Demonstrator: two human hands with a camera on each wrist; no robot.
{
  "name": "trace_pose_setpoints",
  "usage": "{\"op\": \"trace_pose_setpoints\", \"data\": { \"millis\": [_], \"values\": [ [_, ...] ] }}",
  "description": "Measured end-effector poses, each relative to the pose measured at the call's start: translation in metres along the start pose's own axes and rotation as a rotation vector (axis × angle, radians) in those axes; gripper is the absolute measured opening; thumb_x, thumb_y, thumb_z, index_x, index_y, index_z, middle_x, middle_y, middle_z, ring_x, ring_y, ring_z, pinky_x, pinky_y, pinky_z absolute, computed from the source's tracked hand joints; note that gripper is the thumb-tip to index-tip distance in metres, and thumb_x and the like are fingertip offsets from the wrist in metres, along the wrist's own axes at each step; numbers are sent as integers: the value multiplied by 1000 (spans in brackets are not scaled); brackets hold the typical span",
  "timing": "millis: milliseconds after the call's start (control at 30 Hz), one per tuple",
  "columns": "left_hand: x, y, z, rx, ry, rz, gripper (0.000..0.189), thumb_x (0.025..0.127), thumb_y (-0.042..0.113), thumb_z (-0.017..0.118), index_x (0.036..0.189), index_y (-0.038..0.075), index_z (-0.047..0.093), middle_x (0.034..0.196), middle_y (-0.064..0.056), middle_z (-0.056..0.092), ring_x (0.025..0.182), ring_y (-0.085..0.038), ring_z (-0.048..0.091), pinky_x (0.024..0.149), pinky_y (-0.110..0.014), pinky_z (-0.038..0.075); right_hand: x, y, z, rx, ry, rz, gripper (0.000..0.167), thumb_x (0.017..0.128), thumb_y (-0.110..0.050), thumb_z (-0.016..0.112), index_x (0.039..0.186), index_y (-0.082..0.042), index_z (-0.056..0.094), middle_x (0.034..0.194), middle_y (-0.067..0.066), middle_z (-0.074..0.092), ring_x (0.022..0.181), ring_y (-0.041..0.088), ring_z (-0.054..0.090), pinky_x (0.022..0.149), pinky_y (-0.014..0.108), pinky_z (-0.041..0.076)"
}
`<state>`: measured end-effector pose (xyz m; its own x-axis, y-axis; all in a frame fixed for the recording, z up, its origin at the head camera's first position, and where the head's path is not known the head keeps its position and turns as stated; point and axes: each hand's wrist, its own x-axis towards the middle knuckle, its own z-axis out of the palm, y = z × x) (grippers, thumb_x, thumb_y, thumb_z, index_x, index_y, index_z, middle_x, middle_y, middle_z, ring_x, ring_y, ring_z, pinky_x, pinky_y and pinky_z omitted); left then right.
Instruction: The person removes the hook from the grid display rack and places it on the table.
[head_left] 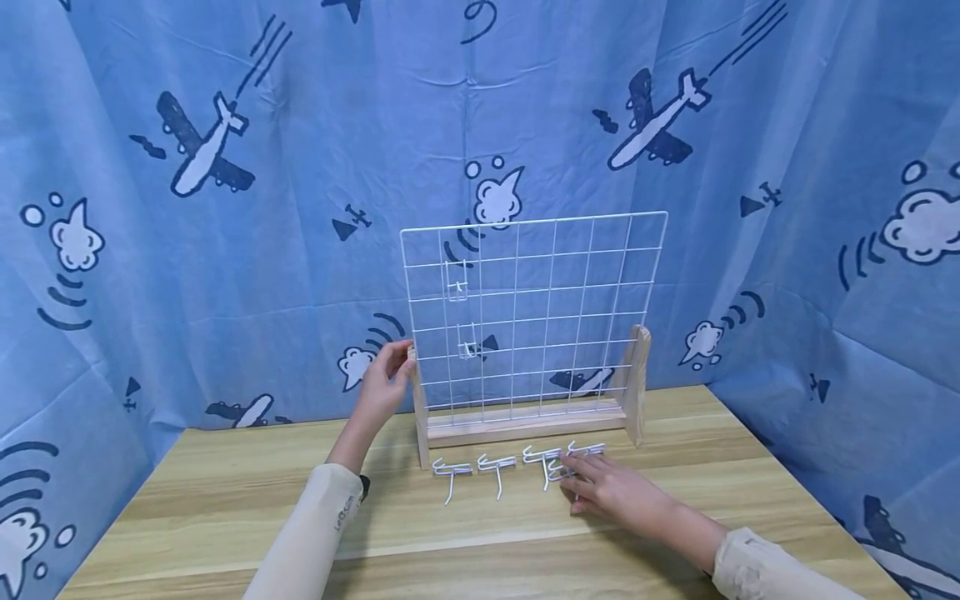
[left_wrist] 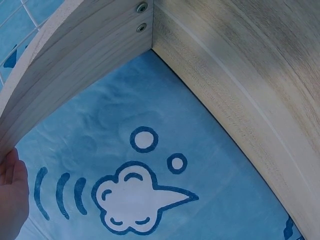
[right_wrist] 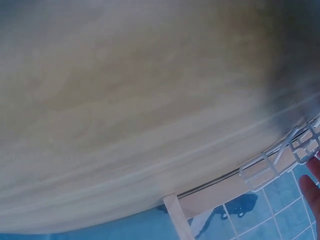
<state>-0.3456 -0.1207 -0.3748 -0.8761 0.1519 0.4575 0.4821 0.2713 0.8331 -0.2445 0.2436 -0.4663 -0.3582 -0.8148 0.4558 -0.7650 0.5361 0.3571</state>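
Note:
A white wire grid panel [head_left: 532, 308] stands upright in a wooden stand [head_left: 525, 427] towards the back of the table. My left hand [head_left: 387, 375] grips the top of the stand's left post [head_left: 420, 417]; in the left wrist view its fingers [left_wrist: 15, 175] lie against the wood's edge. Over the table in front, my right hand [head_left: 618, 492] pinches a small white wire hook [head_left: 557, 472] at its fingertips. Just behind those fingers lies another white hook [head_left: 588, 449]. The right wrist view shows the pinched hook [right_wrist: 306, 145] beside the fingers [right_wrist: 311, 187].
To the left of my right hand, more white hooks lie in a row, including a left one [head_left: 452, 469], a middle one [head_left: 498, 463] and a right one [head_left: 542, 455]. An upper hook [head_left: 457, 289] and a lower hook [head_left: 467, 350] hang on the grid. A patterned blue curtain [head_left: 315, 125] surrounds the wooden table [head_left: 225, 500].

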Motion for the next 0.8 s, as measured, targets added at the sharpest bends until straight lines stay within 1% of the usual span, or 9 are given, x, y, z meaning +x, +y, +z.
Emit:
{"op": "trace_pose_setpoints", "data": {
  "millis": [133,333,600,733,800],
  "values": [
    [1,0,0,3,4,4,34,100,3,49,133,-4,47,129,-22,52,126,-32,49,110,-40,38,-1,0,-2,22,10,9,39,82,-38,71,105,-8,73,119,20,63,100,35,64,82,49,56],
    [2,-1,-1,15,1,13,35,99,3,49,133,-5,46,129,-23,52,125,-34,49,110,-41,38,-1,1,-3,6,-6,5,39,79,-40,73,103,-9,73,119,19,63,101,34,63,83,49,55],
    [1,-1,0,7,4,-1,34,100,3,48,133,-4,47,128,-23,53,125,-33,49,110,-40,38,-3,-1,-3,-3,-28,0,36,78,-40,73,100,-12,75,119,19,63,102,34,63,84,50,55],
    [1,-1,0,9,5,-2,34,100,3,49,133,-4,46,128,-23,53,125,-33,49,110,-41,38,-3,-1,-4,0,-16,-7,37,77,-39,75,101,-12,75,117,18,64,102,33,63,83,49,55],
    [0,0,0,12,4,-7,34,100,4,48,133,-3,46,129,-22,52,126,-33,49,110,-41,38,-2,-1,-6,22,-1,-3,38,75,-38,77,102,-11,74,117,17,64,102,33,63,83,50,55]
  ]
}}
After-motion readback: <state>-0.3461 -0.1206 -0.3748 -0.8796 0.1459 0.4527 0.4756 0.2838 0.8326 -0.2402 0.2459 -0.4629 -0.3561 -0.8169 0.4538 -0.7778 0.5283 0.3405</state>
